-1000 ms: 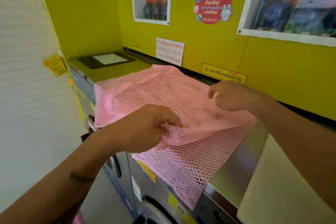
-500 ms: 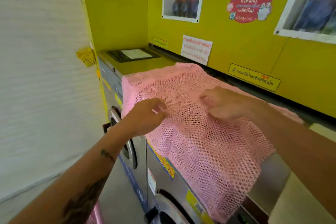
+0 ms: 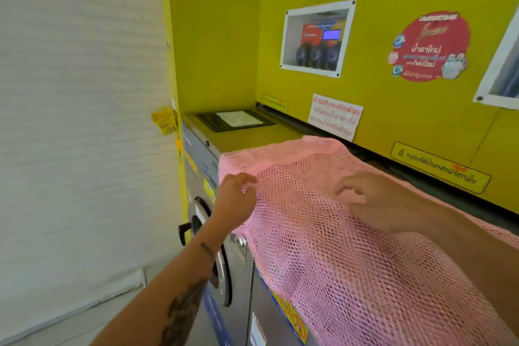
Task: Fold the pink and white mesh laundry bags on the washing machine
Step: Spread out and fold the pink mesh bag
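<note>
Since the earlier frame both hands had slid toward the bag's left end, spreading the mesh flatter. At the left, the left hand (image 3: 234, 199) pinched the near left edge of the pink mesh bag (image 3: 323, 233) between thumb and curled fingers. That bag lay across the washing machine (image 3: 238, 275) top, its near side draping down the front. Further right, the right hand (image 3: 373, 202) rested on the mesh, fingers loosely bent; whether it gripped the mesh could not be told.

We see a bright, evenly lit scene — soft shadows only, mild glare on the yellow wall (image 3: 407, 109). Edges bow with wide-angle distortion, and fine print smears — slightly blurred.
</note>
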The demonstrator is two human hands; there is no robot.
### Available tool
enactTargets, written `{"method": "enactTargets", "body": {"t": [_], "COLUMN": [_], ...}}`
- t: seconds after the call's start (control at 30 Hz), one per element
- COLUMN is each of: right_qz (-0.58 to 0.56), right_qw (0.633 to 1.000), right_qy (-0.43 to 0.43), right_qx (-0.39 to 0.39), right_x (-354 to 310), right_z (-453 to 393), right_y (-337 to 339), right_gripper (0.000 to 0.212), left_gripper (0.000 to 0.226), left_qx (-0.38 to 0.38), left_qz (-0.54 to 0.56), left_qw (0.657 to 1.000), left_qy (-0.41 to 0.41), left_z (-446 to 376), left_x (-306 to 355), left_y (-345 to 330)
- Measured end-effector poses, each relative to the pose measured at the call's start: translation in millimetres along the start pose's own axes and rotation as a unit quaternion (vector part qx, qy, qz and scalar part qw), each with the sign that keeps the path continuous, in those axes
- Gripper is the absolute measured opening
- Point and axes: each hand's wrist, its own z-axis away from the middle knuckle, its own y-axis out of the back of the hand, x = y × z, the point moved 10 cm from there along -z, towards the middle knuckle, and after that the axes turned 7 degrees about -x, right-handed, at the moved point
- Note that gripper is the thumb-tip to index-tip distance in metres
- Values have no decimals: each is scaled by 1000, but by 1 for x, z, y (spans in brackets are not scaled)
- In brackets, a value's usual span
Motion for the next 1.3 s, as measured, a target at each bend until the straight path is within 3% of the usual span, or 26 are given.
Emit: {"method": "enactTargets", "body": {"t": [0.3,0.5,0.63,0.73,0.83,0.9,1.0,1.07,1.13,1.2,1.27,1.3], "right_qz": [-31,-7,5,14,21,22,1,-34,-29,-5,-10,-15], "right_qw": [999,1000,1000,999,998,997,999,995,991,994,995,995], "right_qy": [20,26,-5,-35,-33,-25,-20,-22,-49,-85,-100,-100], "right_qx": [-10,13,14,0,54,76,50,92,119,64,14,28], "right_x": [-55,-84,-77,-69,-67,-67,-64,-59,-46,-30,-15,-7], "right_z": [-86,-167,-213,-228,-234,-237,-237,-233,-228,-225,-217,-210], "right_y": [15,6,-8,-11,4,9,2,12,19,10,0,3], "right_gripper": [29,31,17,23,20,23,23,20,25,38,45,44], "left_gripper": [42,21,5,12,10,16,29,36,33,37,50,55], "left_qx": [56,28,30,45,64,16,-66,-18,31,-11,-133,-185], "left_qz": [23,55,59,53,23,-44,-167,-160,-135,-149,-215,-256], "left_qw": [995,992,996,998,997,999,983,987,983,970,946,930], "left_qy": [77,108,59,-5,-41,-15,34,-15,-120,-194,-202,-189], "left_z": [-89,-125,-139,-152,-166,-179,-186,-182,-170,-156,-148,-147], "left_x": [-56,-96,-93,-76,-62,-68,-84,-65,-25,4,7,0], "left_y": [49,44,58,79,94,86,65,62,55,26,-18,-34]}}
